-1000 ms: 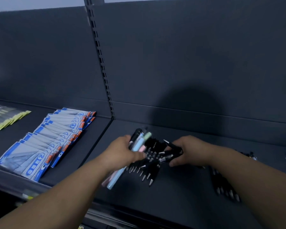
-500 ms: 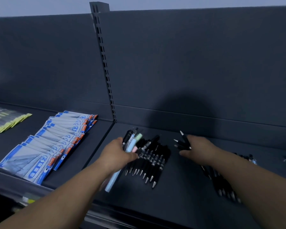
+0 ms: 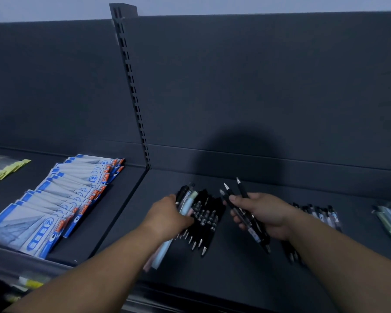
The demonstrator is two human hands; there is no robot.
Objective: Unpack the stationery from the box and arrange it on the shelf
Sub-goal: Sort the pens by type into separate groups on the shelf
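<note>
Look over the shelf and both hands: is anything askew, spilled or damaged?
Nothing looks spilled or damaged. Only the black pens in the right hand are splayed at differing angles, unlike the parallel row of pens on the shelf. The left hand grips its pastel pens in a tidy bundle.

Black pens (image 3: 207, 220) in a row on the shelf (image 3: 224, 279); pastel pens (image 3: 187, 204) in left hand (image 3: 167, 219).
</note>
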